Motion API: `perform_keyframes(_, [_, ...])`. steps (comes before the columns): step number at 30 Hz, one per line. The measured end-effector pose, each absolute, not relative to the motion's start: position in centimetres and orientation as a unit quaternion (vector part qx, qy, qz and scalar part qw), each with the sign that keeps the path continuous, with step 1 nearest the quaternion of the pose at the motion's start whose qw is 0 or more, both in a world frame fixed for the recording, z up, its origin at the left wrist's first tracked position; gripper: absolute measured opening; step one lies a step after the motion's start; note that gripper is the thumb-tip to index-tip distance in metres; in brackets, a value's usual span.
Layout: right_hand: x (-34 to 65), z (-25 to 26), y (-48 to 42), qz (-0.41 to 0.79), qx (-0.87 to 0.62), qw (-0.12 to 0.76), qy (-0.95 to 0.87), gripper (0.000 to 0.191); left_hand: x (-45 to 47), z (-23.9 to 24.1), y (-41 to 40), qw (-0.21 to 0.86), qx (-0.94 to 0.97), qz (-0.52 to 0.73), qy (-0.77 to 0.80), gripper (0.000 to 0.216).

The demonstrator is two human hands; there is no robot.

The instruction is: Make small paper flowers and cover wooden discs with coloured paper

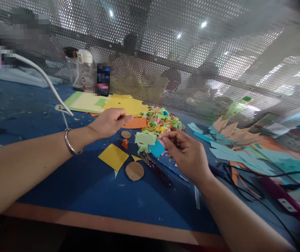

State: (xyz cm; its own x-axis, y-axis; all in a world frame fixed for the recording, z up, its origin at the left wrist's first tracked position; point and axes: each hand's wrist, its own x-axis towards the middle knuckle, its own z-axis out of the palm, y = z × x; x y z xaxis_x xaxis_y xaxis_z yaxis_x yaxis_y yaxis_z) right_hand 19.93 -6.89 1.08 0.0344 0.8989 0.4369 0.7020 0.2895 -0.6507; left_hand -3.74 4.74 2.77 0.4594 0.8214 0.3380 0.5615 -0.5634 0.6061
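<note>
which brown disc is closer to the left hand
The small disc, close to the left hand; the large disc lies farther off, near the yellow square.

text — none legible | white-lidded bottle [87,75] — marks unreadable

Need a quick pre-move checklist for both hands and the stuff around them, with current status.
1. Left hand holding something: cannot tell; it is beside the orange paper.
2. Right hand holding something: cannot tell; fingers are drawn together near the pale green paper.
3. Dark-handled tool clear of both hands: ok, lying on the table.
4. Yellow square unobstructed: ok.
5. Large brown disc within view: ok.
6. Area free of loose scraps: not ok; scrap pile beyond the hands.
</note>
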Motion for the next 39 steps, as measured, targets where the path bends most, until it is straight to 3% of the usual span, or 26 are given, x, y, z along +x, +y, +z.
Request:
perform_keyframes(6, [20.1,0.9,-6.8,0.120,-0.571,0.431,-0.689,0.023,-4.0,1.5,5.5,0.251,0.845,0.266,0.389,0.014])
perform_keyframes(14, [20.0,0.9,-6.7,0.078,-0.556,0.486,-0.670,0.014,-4.0,1.2,6.1,0.199,0.795,0.421,0.389,0.021])
perform_keyframes(21, [20.1,0.7,-6.7,0.084,-0.552,0.493,-0.667,0.013,-4.0,1.7,5.3,0.185,0.842,0.321,0.393,0.021])
perform_keyframes(32, [19.9,0.8,-6.6,0.083,-0.551,0.487,-0.672,0.011,-4.2,0.9,6.2,0.162,0.809,0.413,0.384,0.025])
perform_keyframes(39, [20.0,0.6,-6.6,0.102,-0.550,0.476,-0.679,0.014,-4.4,0.0,6.7,0.144,0.887,0.230,0.374,0.037])
